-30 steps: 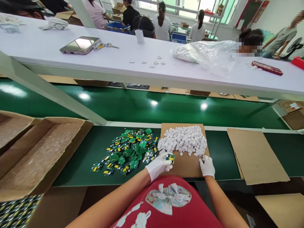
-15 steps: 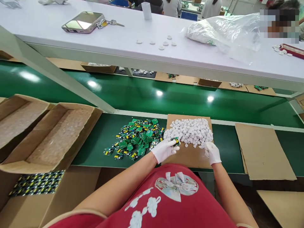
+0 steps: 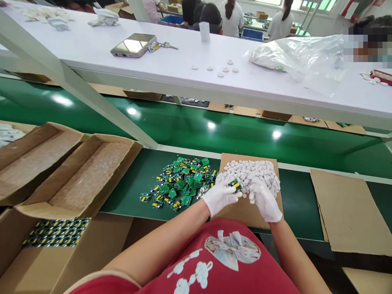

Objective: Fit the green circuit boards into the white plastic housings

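Note:
My left hand (image 3: 221, 199), in a white glove, pinches a small green circuit board (image 3: 235, 185) with a yellow part on it. Close beside the board is my right hand (image 3: 263, 200), also gloved, its fingers bent together; whatever they hold is too small to make out. Both hands are over the near part of a cardboard sheet (image 3: 241, 214), in front of a heap of small white pieces (image 3: 251, 173). Left of the sheet, a pile of green circuit boards (image 3: 183, 181) lies on the green work surface.
Cardboard trays (image 3: 88, 175) stand at the left, above a box (image 3: 101, 241) with boards inside. Cardboard sheets (image 3: 352, 212) lie at the right. A white shelf (image 3: 171, 53) crosses above, bearing a phone (image 3: 134, 45) and a plastic bag (image 3: 294, 57). People are beyond.
My right hand has moved left from the right edge of the white heap to beside the board. My left hand still holds the board. The camera view has shifted.

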Tool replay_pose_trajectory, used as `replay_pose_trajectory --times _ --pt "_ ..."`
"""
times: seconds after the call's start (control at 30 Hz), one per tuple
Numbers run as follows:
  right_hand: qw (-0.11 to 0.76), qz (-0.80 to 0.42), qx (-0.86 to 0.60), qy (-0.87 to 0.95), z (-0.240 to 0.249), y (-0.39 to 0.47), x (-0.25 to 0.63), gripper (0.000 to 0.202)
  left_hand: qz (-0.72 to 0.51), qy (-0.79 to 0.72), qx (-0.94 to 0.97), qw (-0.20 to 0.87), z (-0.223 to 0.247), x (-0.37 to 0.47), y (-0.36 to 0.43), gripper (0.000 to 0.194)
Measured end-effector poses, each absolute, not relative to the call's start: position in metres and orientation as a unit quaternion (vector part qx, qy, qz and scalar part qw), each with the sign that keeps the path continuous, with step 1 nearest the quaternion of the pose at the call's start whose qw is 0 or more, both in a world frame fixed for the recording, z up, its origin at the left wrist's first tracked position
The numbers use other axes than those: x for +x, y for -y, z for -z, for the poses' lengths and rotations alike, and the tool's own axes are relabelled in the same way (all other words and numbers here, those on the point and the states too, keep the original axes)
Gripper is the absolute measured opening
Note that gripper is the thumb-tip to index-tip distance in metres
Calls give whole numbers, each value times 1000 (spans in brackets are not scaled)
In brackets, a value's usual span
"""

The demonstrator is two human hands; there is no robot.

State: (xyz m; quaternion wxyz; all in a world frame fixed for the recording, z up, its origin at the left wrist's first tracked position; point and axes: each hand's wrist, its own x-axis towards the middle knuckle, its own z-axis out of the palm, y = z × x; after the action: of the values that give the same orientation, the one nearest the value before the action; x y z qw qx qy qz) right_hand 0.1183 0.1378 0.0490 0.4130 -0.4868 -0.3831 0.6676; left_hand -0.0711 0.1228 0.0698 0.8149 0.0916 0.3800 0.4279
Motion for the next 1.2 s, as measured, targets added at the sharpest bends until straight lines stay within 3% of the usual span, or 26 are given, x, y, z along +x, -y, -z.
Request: replay_pose_trajectory --times 0.1,0.23,0.5,0.6,0.83,0.93,1.03,1.2 --pt "395 -672 -475 408 -61 -135 113 46 -434 -395 106 803 -74 -70 -121 60" --pt "377 -643 -493 450 -64 -133 117 38 -444 -399 127 792 -80 -70 -118 66" --pt "411 -559 -498 520 -81 -135 110 20 -438 -418 105 789 -74 -73 -121 31" --pt "422 -544 -498 527 -85 -136 105 18 -445 -446 105 770 -67 -74 -123 33" --pt "386 -587 -511 496 -91 -132 101 36 -485 -379 14 788 -84 -74 -125 26" --pt "416 -557 -503 514 -97 -132 97 29 -500 -369 20 783 -85 -72 -122 40" --pt "433 -550 -495 516 -103 -131 92 35 -507 -400 59 761 -78 -68 -119 53" --pt "414 -541 -509 526 -105 -125 88 27 -514 -391 49 761 -75 -60 -116 38"
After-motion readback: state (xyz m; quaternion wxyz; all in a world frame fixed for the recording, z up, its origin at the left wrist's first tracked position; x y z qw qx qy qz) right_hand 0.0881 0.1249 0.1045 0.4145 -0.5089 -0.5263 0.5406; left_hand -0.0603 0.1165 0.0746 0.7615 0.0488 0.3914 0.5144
